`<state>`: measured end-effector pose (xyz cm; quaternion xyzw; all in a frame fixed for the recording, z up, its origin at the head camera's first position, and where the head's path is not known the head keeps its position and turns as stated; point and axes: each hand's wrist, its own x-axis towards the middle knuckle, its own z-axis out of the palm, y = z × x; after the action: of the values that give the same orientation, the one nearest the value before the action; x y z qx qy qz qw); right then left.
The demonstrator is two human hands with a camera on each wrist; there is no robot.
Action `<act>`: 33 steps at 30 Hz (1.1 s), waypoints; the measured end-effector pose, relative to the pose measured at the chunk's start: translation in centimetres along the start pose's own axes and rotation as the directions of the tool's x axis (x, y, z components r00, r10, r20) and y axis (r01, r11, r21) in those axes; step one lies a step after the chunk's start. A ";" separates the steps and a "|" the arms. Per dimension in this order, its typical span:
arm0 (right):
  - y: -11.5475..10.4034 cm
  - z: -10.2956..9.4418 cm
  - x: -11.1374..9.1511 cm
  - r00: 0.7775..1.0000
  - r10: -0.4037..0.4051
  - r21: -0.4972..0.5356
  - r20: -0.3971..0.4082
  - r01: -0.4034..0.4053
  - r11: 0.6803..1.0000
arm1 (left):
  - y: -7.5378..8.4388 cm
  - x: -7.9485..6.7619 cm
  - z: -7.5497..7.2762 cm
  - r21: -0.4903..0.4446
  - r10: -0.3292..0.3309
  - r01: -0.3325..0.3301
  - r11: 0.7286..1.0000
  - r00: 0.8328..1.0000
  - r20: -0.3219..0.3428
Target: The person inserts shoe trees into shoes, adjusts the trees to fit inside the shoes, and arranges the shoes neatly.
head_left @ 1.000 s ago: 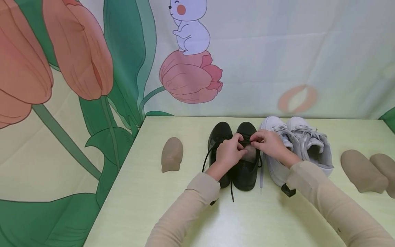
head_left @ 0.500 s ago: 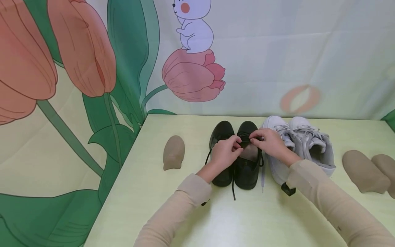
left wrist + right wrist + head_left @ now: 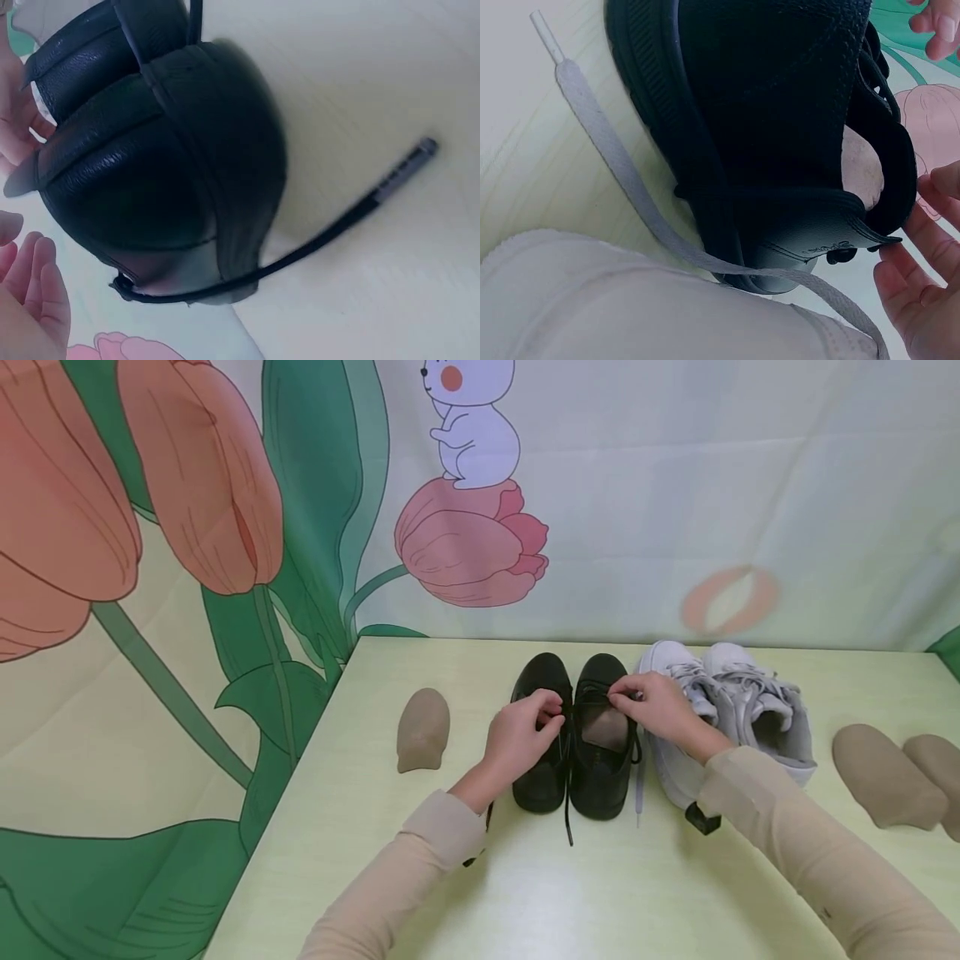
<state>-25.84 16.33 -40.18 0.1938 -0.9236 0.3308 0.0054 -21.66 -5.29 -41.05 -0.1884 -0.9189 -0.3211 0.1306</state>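
Note:
Two black lace-up shoes stand side by side, toes toward the wall. My right hand (image 3: 656, 706) pinches the raised tongue of the right black shoe (image 3: 600, 785) at its opening. In the right wrist view its fingertips (image 3: 896, 289) are at the edge of the tongue and lace flap, and a pale insole (image 3: 861, 169) shows inside. My left hand (image 3: 521, 735) hovers over the left black shoe (image 3: 540, 789), thumb and fingers loosely bent with nothing between them. From that shoe a black lace (image 3: 319, 244) with a tipped end trails in the left wrist view.
White sneakers (image 3: 675, 768) stand directly right of the black pair; a grey lace (image 3: 622, 161) hangs from them. A brown foot-shaped insert (image 3: 423, 731) lies left, and two more such inserts (image 3: 888, 777) lie far right. A tulip-printed cloth (image 3: 600, 527) rises behind the table (image 3: 570, 902).
My left hand has drawn away leftward from the right black shoe's opening to above the left shoe. The right hand stays at the tongue. The view shifts slightly.

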 end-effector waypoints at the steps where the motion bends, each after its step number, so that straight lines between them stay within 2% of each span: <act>1: 0.0 0.0 0.0 1.000 -0.005 -0.003 -0.002 0.005 1.000 | -0.1 -0.1 -0.1 -0.004 -0.002 0.002 1.000 1.000 -0.003; 14: -0.3 0.1 0.2 0.998 -0.065 -0.006 -0.015 0.065 0.998 | -1.8 -1.1 -1.6 0.036 -0.025 0.026 0.999 0.999 -0.039; 21: -0.7 0.4 0.3 0.996 -0.084 -0.019 -0.025 0.083 0.996 | -3.2 -1.5 -2.3 0.076 -0.078 0.080 0.994 0.996 -0.034; 28: -1.2 0.7 0.5 0.996 -0.084 0.016 -0.021 0.084 0.996 | -4.9 -1.9 -2.7 0.064 -0.086 0.091 0.994 0.994 -0.070; 33: -1.4 1.0 0.6 0.997 -0.082 0.048 0.015 0.081 0.996 | -5.7 -2.2 -3.0 0.070 -0.089 0.095 0.993 0.993 -0.081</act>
<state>-25.76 14.57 -40.03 0.2341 -0.9069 0.3503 0.0065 -21.75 -11.88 -42.67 -0.1282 -0.9320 -0.2998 0.1581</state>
